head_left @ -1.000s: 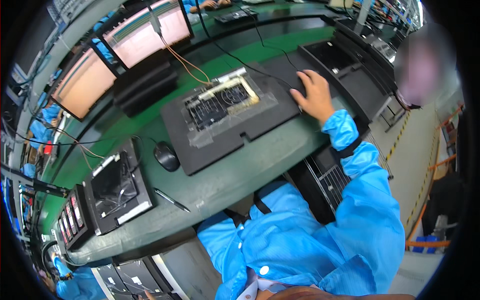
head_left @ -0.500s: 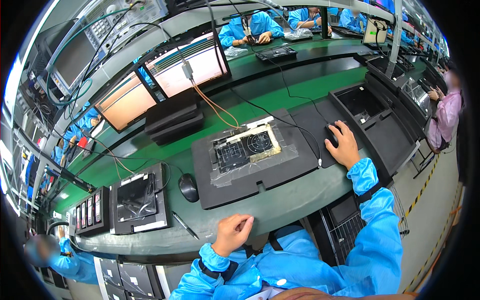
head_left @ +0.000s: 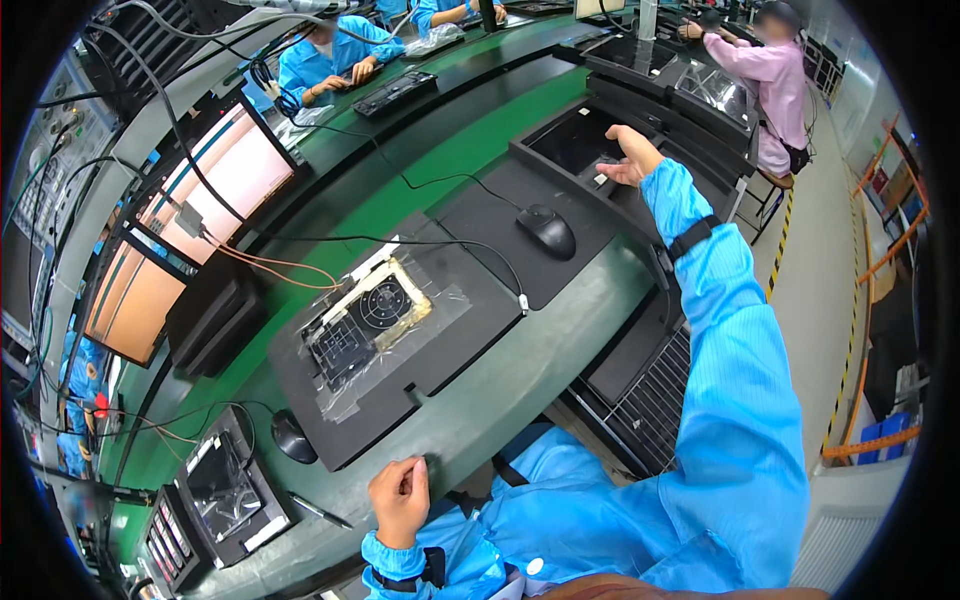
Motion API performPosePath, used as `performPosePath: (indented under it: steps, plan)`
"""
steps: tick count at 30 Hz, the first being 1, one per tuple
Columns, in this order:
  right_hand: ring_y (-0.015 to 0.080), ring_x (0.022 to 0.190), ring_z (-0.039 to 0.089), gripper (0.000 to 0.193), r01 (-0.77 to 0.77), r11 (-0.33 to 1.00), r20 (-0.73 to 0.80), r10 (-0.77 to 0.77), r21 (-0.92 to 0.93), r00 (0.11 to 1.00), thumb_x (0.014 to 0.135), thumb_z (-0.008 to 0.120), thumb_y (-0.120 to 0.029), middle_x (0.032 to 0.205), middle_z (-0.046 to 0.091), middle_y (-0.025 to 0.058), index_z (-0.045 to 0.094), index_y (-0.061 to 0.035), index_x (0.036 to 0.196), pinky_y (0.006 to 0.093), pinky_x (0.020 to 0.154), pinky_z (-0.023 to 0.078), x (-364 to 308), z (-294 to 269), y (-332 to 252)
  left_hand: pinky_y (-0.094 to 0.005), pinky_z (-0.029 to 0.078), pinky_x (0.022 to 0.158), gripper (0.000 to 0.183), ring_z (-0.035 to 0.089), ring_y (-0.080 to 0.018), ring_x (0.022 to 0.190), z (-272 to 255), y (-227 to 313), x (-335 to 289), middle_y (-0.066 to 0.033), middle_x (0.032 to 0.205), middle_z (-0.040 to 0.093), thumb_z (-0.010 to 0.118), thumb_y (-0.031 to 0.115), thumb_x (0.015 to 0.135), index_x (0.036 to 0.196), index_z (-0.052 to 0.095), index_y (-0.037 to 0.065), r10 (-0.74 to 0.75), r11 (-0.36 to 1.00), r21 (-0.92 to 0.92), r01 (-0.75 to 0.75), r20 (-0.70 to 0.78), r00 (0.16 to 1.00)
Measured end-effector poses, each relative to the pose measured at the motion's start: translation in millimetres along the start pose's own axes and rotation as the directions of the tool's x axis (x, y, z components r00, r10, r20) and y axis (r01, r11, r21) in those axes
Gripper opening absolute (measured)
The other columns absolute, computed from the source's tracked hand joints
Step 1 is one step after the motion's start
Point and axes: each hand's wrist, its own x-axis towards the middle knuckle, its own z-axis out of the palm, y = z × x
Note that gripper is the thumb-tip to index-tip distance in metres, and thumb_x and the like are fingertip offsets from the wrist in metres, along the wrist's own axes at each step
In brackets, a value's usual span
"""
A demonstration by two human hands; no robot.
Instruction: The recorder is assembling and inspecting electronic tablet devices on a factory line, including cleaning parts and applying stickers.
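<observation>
The left hand (head_left: 398,497) rests at the bench's near edge, fingers curled loosely together on nothing. Far off, the right hand (head_left: 630,157) hovers with fingers spread and empty over the black tray (head_left: 570,140) — just ahead of and beneath the fingertips, long axis seemingly slanting away rightward — dark, shallow, open-topped.

The right hand (head_left: 628,155) reaches open-palmed over a black tray (head_left: 585,145) at one o'clock, past the mouse (head_left: 546,231); the left hand (head_left: 399,497) rests loosely curled at the counter (head_left: 520,355) edge, six o'clock.
</observation>
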Motion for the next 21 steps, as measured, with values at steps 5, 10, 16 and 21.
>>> performPosePath:
  steps: [5,10,16,21]
  plan:
    - [0.0283,0.080,0.070,0.076,-0.146,0.988,-0.155,0.152,0.051,0.976,0.090,0.068,-0.023,0.157,0.029,0.0196,0.030,-0.0114,0.155,0.0298,0.052,0.052,53,-21,-11,-0.0283,0.034,0.047,0.005,0.046,-0.0127,0.048,1,0,1,-0.0049,0.061,0.054,0.075,0.003,0.087,0.085,0.071,0.001,0.034,0.999,0.018,-0.034,-0.011,0.999]
    - [0.0167,0.066,0.059,0.040,-0.161,0.979,-0.183,0.181,0.122,0.966,0.094,0.068,-0.019,0.116,0.050,0.0142,0.047,-0.0066,0.126,0.0242,0.044,0.032,62,-2,-7,-0.0319,0.034,0.046,0.005,0.046,-0.0161,0.047,1,1,-2,-0.0043,0.059,0.052,0.076,0.004,0.085,0.084,0.071,0.004,0.063,0.995,0.078,-0.060,-0.025,0.998]
    - [0.0246,0.078,0.070,0.018,0.100,0.954,0.044,-0.116,0.282,0.992,0.096,0.065,-0.018,0.095,0.068,0.0096,0.060,-0.0080,0.110,0.0367,0.070,0.058,81,-1,2,-0.0336,0.033,0.046,0.006,0.045,-0.0178,0.047,3,2,0,-0.0045,0.058,0.049,0.076,0.004,0.085,0.083,0.070,0.005,0.143,0.987,0.077,-0.140,-0.033,0.989]
    - [0.0265,0.091,0.070,0.016,0.365,0.853,0.020,-0.401,0.374,0.916,0.092,0.068,-0.008,0.094,0.065,0.0106,0.059,-0.0015,0.104,0.0489,0.087,0.060,40,6,-11,-0.0318,0.041,0.051,0.006,0.053,-0.0175,0.054,-6,11,-8,-0.0069,0.066,0.058,0.075,0.004,0.086,0.090,0.071,0.002,0.046,0.999,-0.013,-0.047,-0.014,0.999]
